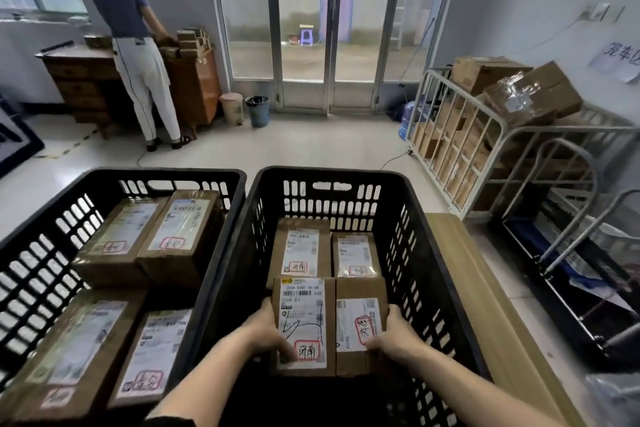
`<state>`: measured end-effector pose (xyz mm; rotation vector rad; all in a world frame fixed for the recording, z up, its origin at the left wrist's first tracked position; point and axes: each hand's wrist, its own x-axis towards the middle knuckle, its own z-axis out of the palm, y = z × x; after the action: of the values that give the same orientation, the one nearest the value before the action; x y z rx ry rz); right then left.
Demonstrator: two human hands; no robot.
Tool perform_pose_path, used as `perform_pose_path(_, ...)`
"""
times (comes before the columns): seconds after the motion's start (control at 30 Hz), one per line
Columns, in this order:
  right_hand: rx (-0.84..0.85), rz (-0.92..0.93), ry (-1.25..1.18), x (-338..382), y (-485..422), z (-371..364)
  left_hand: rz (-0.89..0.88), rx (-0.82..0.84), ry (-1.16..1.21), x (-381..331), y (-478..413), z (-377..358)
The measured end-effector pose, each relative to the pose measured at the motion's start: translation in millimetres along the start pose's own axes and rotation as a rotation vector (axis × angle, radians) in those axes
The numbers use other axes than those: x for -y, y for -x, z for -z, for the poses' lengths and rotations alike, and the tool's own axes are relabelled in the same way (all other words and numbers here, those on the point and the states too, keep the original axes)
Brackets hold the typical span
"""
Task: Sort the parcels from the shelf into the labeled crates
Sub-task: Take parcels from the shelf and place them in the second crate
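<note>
I hold a brown cardboard parcel [329, 324] with white labels and red stamps over the right black crate [412, 253]. My left hand [266, 333] grips its left edge, thumb on the label. My right hand [394, 336] grips its right edge. Two smaller labelled parcels [301, 246] [356, 255] lie side by side at the far end of that crate. The left black crate [38, 253] holds several labelled parcels [183, 236], some stacked.
A person [138, 45] stands at a wooden desk [86, 80] at the far left. Glass doors [329, 28] are straight ahead, with two bins [258, 111] beside them. A metal cage cart [485, 135] full of boxes and a folded trolley [571, 253] stand on the right.
</note>
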<state>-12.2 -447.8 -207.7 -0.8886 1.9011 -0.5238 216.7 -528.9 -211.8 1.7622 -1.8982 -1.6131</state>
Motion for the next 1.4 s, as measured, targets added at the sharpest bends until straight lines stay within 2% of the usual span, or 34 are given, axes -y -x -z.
perform_pose_path(0.13, 0.055, -0.140, 0.041, -3.6, -2.6, -16.3, 0.059, 0.020, -0.056, 3.2, 4.9, 3.3)
perform_pose_path(0.37, 0.046, -0.178, 0.117, -2.7, -13.0, -19.8, 0.179, 0.067, -0.059, 14.2, -2.7, -5.4)
perform_pose_path(0.6, 0.052, -0.161, 0.124, -5.6, -21.8, -25.0, 0.263, 0.109, -0.021, 17.3, -18.4, -1.2)
perform_pose_path(0.93, 0.092, -0.011, 0.061, -8.3, -20.3, -27.1, 0.249, -0.006, -0.018, 27.9, -28.6, -11.0)
perform_pose_path(1.17, 0.113, 0.043, 0.074, -9.2, -17.0, -26.0, 0.333, 0.069, -0.036, 31.1, -29.8, -12.0)
perform_pose_path(1.4, 0.110, -0.004, 0.004, -11.0, -23.6, -25.9, 0.235, -0.011, 0.031, 27.9, -33.8, -14.9)
